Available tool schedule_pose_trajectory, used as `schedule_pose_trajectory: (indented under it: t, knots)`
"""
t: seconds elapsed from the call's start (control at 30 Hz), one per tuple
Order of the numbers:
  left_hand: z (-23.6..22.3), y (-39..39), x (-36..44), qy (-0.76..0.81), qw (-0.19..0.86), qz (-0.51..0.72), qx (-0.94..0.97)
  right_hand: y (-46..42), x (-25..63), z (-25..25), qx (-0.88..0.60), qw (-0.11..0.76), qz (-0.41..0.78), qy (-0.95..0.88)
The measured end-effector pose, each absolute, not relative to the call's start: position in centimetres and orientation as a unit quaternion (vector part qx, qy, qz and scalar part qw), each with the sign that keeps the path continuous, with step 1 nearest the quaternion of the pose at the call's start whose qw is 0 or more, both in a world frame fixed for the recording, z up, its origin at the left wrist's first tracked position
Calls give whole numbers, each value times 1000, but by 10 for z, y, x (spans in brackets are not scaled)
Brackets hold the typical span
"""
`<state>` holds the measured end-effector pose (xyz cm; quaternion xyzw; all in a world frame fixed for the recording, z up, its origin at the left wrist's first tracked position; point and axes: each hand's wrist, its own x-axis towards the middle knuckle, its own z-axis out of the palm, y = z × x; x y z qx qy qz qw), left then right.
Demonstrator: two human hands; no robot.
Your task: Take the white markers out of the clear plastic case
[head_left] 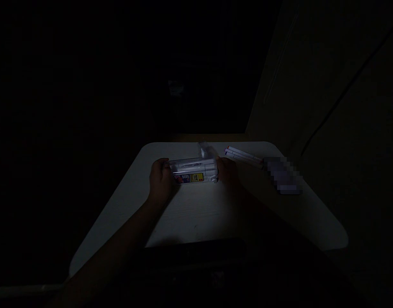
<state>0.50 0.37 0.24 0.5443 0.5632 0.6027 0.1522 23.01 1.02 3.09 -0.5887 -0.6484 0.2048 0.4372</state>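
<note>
A clear plastic box of markers (193, 170) with a yellow label lies on its side on a white table (190, 214) in a very dark room. My left hand (160, 179) grips its left end with fingers curled round it. My right hand (227, 171) holds its right end the same way. The box's lid flap (205, 150) seems to stand open at the top right.
Two or three loose white markers (243, 155) with coloured caps lie on the table just right of the box. A blurred pale object (284, 175) sits further right. A wall or door panel (327, 85) rises at the right. Everything else is black.
</note>
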Motion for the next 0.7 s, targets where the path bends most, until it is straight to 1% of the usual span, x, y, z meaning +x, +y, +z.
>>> schedule_pose_trajectory:
  t: [0.2,0.47,0.7]
  knots:
    - [2,3,5,557,137,600,559,6,221,36,-633,429,184,-618]
    - [0,5,3,559,130,590,568,6,231,36,-617,436,167,-634]
    - [4,3,5,575,141,590,549,14,264,24,-621,477,157,-602]
